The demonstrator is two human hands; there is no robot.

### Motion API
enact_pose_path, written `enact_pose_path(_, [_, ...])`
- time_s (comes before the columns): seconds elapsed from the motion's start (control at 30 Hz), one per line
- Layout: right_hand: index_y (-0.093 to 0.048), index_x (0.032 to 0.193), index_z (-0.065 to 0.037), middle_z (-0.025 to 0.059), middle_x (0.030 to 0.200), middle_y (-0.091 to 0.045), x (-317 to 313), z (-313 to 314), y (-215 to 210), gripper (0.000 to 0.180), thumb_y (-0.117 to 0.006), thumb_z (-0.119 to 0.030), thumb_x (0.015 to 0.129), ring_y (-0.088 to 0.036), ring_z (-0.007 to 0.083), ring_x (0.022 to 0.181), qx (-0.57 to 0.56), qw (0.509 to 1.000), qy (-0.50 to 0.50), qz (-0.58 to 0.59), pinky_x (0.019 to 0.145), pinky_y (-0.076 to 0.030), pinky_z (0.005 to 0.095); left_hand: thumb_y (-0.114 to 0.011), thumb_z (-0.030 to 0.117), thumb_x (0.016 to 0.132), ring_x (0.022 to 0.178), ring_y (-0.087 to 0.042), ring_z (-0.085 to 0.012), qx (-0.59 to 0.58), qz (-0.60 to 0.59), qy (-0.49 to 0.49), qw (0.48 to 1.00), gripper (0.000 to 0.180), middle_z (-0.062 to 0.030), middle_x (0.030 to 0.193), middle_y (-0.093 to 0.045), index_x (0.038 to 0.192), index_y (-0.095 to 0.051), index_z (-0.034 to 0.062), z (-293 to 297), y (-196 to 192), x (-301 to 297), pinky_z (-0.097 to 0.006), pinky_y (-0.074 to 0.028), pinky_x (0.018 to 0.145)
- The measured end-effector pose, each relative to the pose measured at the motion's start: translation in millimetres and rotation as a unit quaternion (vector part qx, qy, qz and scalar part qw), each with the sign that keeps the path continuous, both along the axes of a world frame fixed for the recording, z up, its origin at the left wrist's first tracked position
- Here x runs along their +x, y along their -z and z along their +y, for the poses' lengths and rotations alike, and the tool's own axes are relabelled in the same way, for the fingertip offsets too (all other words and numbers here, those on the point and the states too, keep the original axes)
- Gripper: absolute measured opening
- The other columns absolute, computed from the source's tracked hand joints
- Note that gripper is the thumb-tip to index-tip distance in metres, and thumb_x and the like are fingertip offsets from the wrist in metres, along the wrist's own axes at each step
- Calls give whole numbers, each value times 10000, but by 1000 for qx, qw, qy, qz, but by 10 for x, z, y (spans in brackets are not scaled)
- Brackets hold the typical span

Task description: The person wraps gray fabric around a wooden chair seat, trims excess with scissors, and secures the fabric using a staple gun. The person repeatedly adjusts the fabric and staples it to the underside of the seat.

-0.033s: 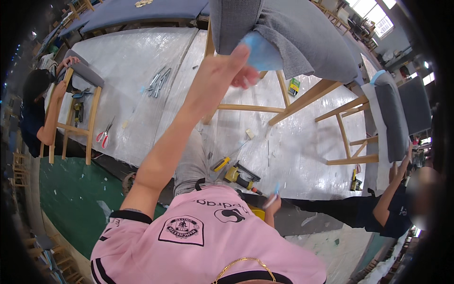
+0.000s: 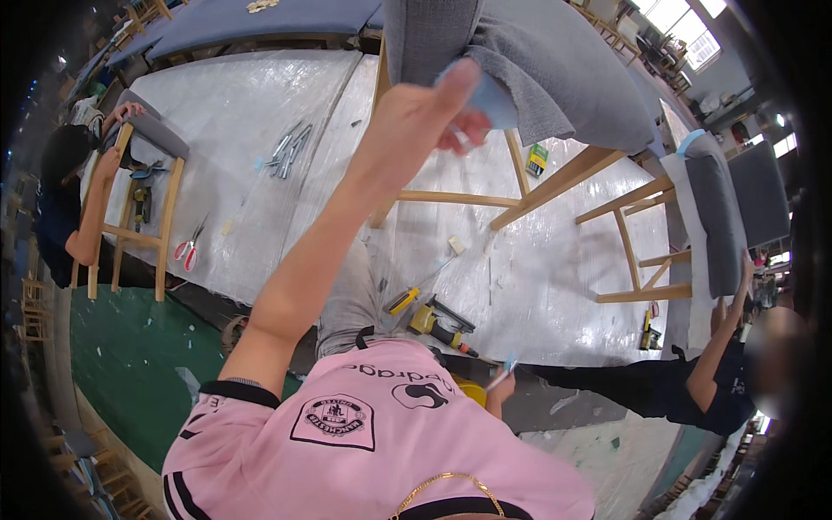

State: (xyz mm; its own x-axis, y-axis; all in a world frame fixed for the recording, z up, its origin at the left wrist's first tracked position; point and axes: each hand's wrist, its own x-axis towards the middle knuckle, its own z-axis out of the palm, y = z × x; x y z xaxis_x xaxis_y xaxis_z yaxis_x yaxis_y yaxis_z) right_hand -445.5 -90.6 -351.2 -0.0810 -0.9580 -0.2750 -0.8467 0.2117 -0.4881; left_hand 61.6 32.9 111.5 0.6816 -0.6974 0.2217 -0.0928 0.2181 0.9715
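Observation:
A chair with wooden legs and grey upholstery (image 2: 563, 78) stands before me. Its grey cover hangs loose at the corner, with a light-blue sheet (image 2: 494, 102) showing under the fold. At this corner is my left hand (image 2: 425, 117), its fingers curled and slightly blurred, the thumb in front of the blue sheet. What the fingers hold, if anything, is hidden. Low beside my body, my right hand (image 2: 501, 390) is closed around a slim white item (image 2: 497, 378) with a light-blue end, too small to name. Part of that hand is hidden by my shirt.
On the plastic-covered table lie a yellow-and-black nail gun (image 2: 438, 328), a yellow-handled screwdriver (image 2: 405, 300), red-handled scissors (image 2: 187, 250), several metal rods (image 2: 289, 152) and a small green-yellow box (image 2: 536, 159). Co-workers handle a chair (image 2: 165, 208) at left and another chair (image 2: 715, 208) at right.
My left hand has shifted slightly right and up across the blue sheet, covering more of it. The slim item in my right hand has tilted a little.

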Motion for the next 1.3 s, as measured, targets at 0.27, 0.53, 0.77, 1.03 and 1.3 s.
enact_pose_path(0.27, [-685,1200,11,266,1161,-722,-684,308,294,658,-762,-560,883,-692,446,1080,-5,988,142,58,952,-535,490,-738,318,939,724,-651,-85,-16,-154,-118,981,320,-32,767,-719,842,-751,14,-281,305,66,-256,-492,643])
enact_pose_path(0.53, [-684,1184,31,207,933,-738,752,-354,165,626,-758,-526,908,-729,318,849,-69,989,-125,-26,773,-564,411,-724,346,976,833,-677,-86,77,-87,-174,978,333,-30,853,-740,978,-759,15,473,1527,597,-274,-517,750])
enact_pose_path(0.77, [-661,1226,19,54,693,-608,1641,-785,-218,611,-770,-496,917,-571,114,503,27,961,-173,-212,429,-417,293,-673,424,1016,776,-626,-128,-2,-199,-171,965,449,-35,800,-699,933,-726,-14,141,564,356,-279,-492,774])
enact_pose_path(1.03, [-654,1215,13,68,723,-626,1325,-528,-462,608,-755,-511,924,-581,119,481,105,954,-139,-243,413,-419,287,-660,358,1024,750,-622,-132,6,-76,-117,990,396,-22,739,-663,922,-700,-22,-220,1184,313,-317,-459,688])
enact_pose_path(1.3, [-663,1207,8,62,682,-629,766,-184,-229,583,-767,-489,920,-579,128,456,192,948,-64,-244,417,-440,284,-574,426,1057,1398,-495,-238,-351,433,335,760,572,-101,1484,-546,1528,-452,125,-992,1536,-160,-525,-412,1170])
